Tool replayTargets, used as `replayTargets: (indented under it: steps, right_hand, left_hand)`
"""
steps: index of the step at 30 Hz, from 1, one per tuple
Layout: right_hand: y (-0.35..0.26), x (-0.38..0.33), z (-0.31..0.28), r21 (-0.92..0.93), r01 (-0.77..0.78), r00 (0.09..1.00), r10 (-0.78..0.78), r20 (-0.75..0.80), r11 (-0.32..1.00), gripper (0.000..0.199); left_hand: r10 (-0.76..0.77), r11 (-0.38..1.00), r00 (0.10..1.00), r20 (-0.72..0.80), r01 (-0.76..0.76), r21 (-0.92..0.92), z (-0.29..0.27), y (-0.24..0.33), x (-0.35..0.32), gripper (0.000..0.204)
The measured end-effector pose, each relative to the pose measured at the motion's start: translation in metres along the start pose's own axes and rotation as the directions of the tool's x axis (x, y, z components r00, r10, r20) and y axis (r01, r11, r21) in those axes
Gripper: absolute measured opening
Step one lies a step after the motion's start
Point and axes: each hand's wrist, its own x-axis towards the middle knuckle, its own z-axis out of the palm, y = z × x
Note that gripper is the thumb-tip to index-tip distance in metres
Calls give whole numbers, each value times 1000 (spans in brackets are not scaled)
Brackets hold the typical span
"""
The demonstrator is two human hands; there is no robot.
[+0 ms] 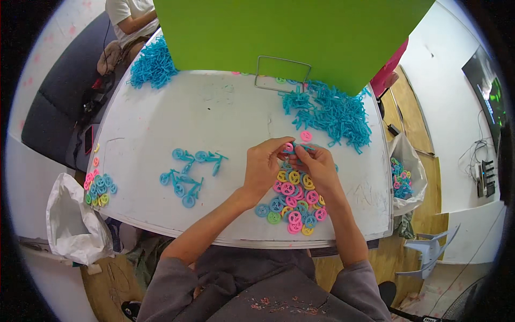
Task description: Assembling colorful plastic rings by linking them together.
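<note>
Over the right half of the white table, my left hand (263, 165) pinches a small pink plastic wheel (288, 146). Close against it, my right hand (318, 164) grips a blue plastic frame piece (306, 147), its fingers partly hiding the piece. The wheel and frame meet between my fingertips; whether they are joined I cannot tell. Just below my hands spreads a pile of pink, blue, yellow and green wheels (293, 203). A loose pink wheel (306, 136) lies beyond my fingers. To the left sit a few blue frames fitted with blue wheels (188, 200).
Heaps of blue frame pieces (343, 115) lie far right and far left. A green board (289, 37) stands across the back, with a wire stand (283, 73) before it. More wheels (100, 185) sit at the left edge. White sacks (75, 225) flank the table. Another person (131, 24) sits far left.
</note>
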Motion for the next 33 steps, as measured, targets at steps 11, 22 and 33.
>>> replayTargets:
  steps: [11, 22, 33]
  right_hand:
    - [11, -4, 11, -392, 289, 910, -378, -170, 873, 15]
    - [9, -1, 13, -383, 327, 914, -393, -105, 864, 13]
    - [8, 4, 8, -304, 307, 928, -355, -117, 902, 30]
  left_hand:
    - [-176, 983, 984, 34, 178, -45, 1, 11, 2, 25]
    - [-161, 979, 985, 64, 168, -115, -11, 1, 2, 29]
    - [50, 993, 997, -52, -44, 107, -4, 12, 1, 26]
